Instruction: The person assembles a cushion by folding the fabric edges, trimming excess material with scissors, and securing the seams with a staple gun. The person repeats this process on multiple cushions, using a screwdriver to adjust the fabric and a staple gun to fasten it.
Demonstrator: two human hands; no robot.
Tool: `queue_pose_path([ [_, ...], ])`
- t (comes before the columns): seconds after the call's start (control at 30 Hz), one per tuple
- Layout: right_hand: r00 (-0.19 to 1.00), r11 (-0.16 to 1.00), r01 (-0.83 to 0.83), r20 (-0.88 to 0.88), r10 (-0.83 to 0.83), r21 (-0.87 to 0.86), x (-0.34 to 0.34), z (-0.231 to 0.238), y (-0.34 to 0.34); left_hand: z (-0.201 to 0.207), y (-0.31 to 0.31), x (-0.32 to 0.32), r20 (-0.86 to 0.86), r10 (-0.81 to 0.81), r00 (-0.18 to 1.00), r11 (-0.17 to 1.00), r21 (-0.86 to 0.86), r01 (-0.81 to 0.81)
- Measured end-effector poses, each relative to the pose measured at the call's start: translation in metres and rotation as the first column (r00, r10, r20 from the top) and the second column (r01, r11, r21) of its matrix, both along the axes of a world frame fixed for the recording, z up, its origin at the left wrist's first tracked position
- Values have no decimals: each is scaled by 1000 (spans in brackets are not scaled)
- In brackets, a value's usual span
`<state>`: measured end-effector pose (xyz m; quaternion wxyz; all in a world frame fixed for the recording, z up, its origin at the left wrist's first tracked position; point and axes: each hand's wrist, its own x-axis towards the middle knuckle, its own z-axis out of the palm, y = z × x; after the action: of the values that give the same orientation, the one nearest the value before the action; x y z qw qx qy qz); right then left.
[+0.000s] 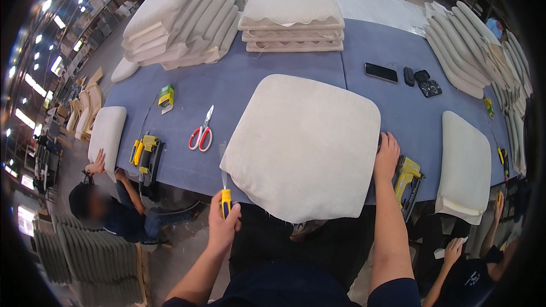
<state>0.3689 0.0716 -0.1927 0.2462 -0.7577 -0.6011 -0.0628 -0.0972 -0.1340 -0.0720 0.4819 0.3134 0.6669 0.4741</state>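
Note:
A pale, fabric-covered seat cushion (307, 142) lies before me, its near edge overhanging the table. My left hand (224, 219) is closed round the yellow-and-blue handle of a screwdriver (226, 196). The tool's blurred metal shaft points up beside the cushion's left corner. At the opposite side, my right hand (387, 156) grips the cushion's right edge, with the thumb hidden. Loose fabric hangs ragged along the near edge. Just right of that hand lies a yellow-and-black staple gun (407, 179). Red-handled scissors (201, 136) rest left of the cushion.
Cushion stacks (293, 23) line the far side of the blue table (364, 51). A phone (381, 73) lies toward the right. Another staple gun (149, 159) and a small green-and-yellow box (166, 98) are at left. People work with cushions on both sides.

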Motion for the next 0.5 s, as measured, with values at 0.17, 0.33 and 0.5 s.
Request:
queue_pose_path([
  [0.17,1000,1000,2,3,-2,-3,-3,0,0,9,35,-36,-799,-61,599,930,173,325],
  [0.33,1000,1000,-8,12,8,7,-3,0,0,36,52,-48,-931,-153,333,908,1,420],
  [0.5,1000,1000,4,2,-4,-16,-6,4,0,54,67,-66,-973,-173,156,856,-70,512],
])
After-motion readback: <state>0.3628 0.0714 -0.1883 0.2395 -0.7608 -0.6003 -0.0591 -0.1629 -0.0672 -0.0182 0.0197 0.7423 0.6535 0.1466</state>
